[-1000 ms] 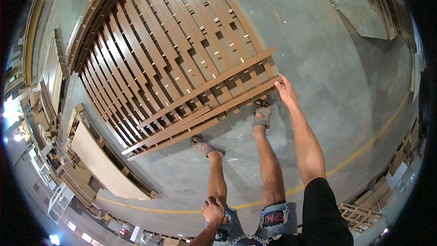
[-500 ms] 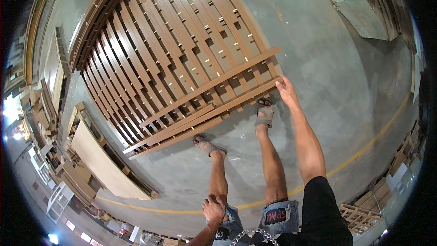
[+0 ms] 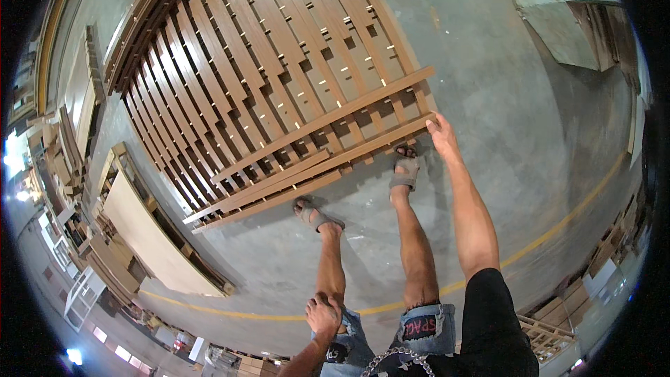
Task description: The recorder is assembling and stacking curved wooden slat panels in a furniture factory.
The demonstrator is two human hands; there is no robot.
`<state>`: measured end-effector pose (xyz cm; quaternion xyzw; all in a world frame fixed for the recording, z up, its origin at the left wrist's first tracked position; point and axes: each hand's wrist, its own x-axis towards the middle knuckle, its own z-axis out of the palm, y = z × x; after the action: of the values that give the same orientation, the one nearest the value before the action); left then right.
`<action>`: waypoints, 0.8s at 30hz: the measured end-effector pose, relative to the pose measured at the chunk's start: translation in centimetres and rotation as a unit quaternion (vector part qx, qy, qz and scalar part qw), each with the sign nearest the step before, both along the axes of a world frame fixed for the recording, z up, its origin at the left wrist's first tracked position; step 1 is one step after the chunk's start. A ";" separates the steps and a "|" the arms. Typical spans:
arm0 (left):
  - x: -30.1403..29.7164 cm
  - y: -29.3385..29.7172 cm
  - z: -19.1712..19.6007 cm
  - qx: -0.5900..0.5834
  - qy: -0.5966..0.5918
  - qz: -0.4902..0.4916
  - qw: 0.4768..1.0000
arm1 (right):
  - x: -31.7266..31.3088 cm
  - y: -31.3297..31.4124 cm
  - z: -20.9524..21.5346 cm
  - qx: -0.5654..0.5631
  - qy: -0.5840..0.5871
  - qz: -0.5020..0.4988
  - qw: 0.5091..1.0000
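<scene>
My right hand (image 3: 442, 134), at the end of a straight arm, pinches the right end of a long brown wooden slat (image 3: 377, 141). This slat lies crosswise over the near edge of a wide layout of brown slats (image 3: 258, 49). Just beyond it, another crosswise slat (image 3: 321, 123) runs nearly parallel. A shorter slat (image 3: 293, 173) rests alongside the held one at the near left. My left hand (image 3: 324, 315) rests on my left knee, fingers loosely bent and apart, with no object in it.
Small pale spacer pieces (image 3: 338, 103) sit between the slats. My sandalled feet (image 3: 403, 171) stand close to the near edge. To the left is a pallet-like frame with a pale panel (image 3: 150, 234). A yellow line (image 3: 544, 237) crosses the grey floor behind me.
The view has shifted slightly, so the slats appear a little higher and the pale panel farther left. Both hands keep their places, the right on the slat's end.
</scene>
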<state>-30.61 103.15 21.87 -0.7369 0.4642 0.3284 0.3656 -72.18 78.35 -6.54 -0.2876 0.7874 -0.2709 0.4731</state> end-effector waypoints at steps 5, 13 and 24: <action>0.2 -0.3 0.6 0.007 -0.019 0.031 0.999 | 2.3 -1.6 1.8 0.023 -0.016 0.025 0.999; 0.5 -0.2 -0.2 -0.015 -0.058 0.058 0.997 | -0.8 -0.3 1.4 0.074 0.008 0.072 0.995; 0.2 1.3 0.4 -0.012 -0.072 0.060 0.995 | -0.8 -2.8 0.1 0.168 0.051 0.142 0.974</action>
<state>-30.44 104.49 22.28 -0.7898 0.3953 0.2901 0.3685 -72.96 75.50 -6.45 -0.3268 0.7959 -0.0494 0.5072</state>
